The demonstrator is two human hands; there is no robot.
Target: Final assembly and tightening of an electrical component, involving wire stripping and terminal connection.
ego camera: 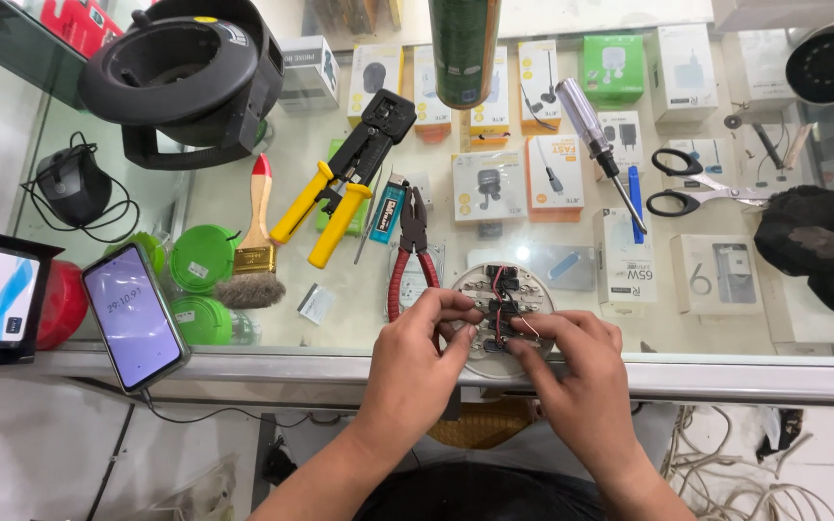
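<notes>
Round white device [523, 280] at counter's 6 o'clock edge, left hand [415, 362] curled at its 8 o'clock, fingertips pinched on red and black wires [501, 301], right hand [579, 359] at 5 o'clock, fingers bent, apparently pinching same wires, red-handled pliers [409, 256] at 10 o'clock.

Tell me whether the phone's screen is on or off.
On. The phone at the counter's edge shows a lit pale-purple screen with digits, and a cable runs from its lower end.
</notes>
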